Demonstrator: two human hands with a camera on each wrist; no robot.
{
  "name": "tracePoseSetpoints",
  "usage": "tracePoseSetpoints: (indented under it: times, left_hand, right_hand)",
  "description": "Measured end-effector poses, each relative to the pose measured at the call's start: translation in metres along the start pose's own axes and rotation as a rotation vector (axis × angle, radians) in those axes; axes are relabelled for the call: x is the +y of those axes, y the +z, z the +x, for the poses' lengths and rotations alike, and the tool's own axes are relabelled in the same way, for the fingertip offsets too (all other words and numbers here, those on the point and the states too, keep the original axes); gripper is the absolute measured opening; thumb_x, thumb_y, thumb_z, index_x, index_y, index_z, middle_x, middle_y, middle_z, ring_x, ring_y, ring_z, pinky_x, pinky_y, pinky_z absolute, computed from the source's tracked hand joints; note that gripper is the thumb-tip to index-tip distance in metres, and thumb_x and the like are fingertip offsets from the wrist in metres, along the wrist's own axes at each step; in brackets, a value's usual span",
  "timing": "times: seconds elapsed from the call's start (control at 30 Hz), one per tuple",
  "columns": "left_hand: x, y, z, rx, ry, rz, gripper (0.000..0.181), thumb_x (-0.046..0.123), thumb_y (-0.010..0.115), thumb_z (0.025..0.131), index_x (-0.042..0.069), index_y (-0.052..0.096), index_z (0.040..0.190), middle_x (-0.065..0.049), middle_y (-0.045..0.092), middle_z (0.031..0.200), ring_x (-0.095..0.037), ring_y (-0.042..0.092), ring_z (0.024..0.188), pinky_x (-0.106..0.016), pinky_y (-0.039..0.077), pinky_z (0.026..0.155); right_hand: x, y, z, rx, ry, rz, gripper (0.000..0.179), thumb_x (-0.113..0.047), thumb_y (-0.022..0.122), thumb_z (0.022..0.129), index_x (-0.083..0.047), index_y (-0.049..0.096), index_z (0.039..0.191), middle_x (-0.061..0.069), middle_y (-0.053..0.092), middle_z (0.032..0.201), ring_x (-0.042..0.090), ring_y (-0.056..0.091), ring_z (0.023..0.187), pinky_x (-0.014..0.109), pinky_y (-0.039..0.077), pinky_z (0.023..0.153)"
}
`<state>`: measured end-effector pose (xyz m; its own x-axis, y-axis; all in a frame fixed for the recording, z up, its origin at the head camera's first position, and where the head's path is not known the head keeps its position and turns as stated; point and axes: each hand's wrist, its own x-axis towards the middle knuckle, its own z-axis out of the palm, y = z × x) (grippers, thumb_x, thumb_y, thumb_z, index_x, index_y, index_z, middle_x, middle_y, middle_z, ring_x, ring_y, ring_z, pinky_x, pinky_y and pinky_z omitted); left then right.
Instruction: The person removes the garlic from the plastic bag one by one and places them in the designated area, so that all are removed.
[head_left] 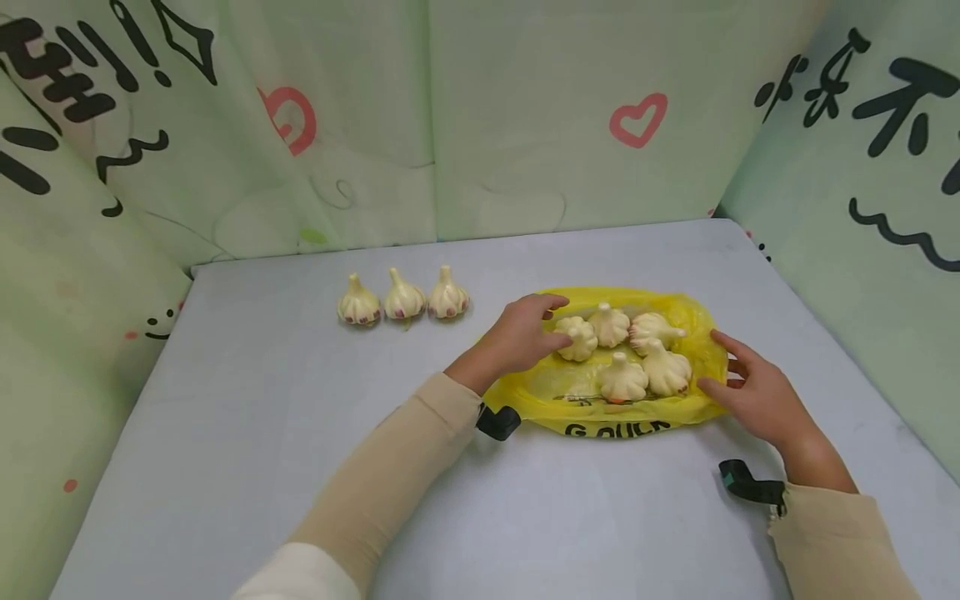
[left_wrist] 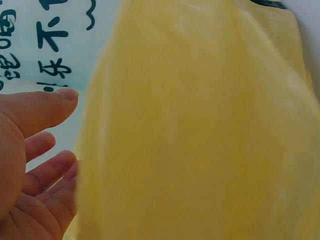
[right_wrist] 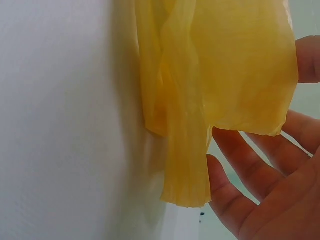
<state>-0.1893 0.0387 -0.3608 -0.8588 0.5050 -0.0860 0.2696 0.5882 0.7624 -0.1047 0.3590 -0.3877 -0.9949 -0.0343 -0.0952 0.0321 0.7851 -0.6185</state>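
Thin, crinkled, softly glossy plastic in the bag between the fingers; papery, ridged, matt skins on the garlic there; matt cloth in the sleeves behind; matt, faintly textured finish on the surface beneath.

The yellow bag is thin, semi-translucent plastic with dark lettering on its near side. It rests on the table, mouth open upward, film spread into an elongated rim. A narrow pleated strip projects from the film.

Five off-white garlic bulbs lie inside the bag: the left bulb near the left end; the rear bulb along the far side, stem up; the sideways bulb with stem directed right; two front bulbs adjacent, stems up.

Outside, left of the bag, three purple-marked garlic bulbs stand in a row, stems up.
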Motion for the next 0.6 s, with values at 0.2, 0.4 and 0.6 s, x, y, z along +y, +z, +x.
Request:
tracePoseSetpoints:
  times: [0.2,0.4,0.6]
  left_hand:
    - [0.001,0.008,0.007,-0.020,0.027,0.022,0.054,0.020,0.068,0.098,0.009,0.049,0.147,-0.005,0.051,0.146,-0.021,0.053,0.127,-0.027,0.046,0.098]
    - [0.002,0.014,0.010,-0.034,0.038,0.078,0.055,0.021,0.069,0.097,0.006,0.050,0.146,-0.007,0.053,0.145,-0.022,0.052,0.128,-0.027,0.045,0.100]
    - [0.003,0.025,0.015,0.001,-0.008,0.117,0.053,0.025,0.071,0.096,0.007,0.055,0.142,-0.007,0.056,0.141,-0.021,0.050,0.130,-0.027,0.040,0.106]
  right_hand:
    - [0.000,0.001,0.000,-0.008,0.017,-0.003,0.076,-0.025,0.059,0.101,0.005,0.017,0.157,0.040,0.027,0.149,0.058,0.045,0.120,0.067,0.042,0.095]
    - [-0.001,0.001,0.000,-0.013,0.029,-0.001,0.077,-0.025,0.059,0.101,0.004,0.014,0.157,0.041,0.026,0.149,0.060,0.044,0.120,0.067,0.042,0.095]
    - [-0.003,0.002,0.000,-0.012,0.027,0.000,0.078,-0.024,0.059,0.100,0.005,0.015,0.157,0.041,0.027,0.149,0.059,0.045,0.119,0.067,0.041,0.095]
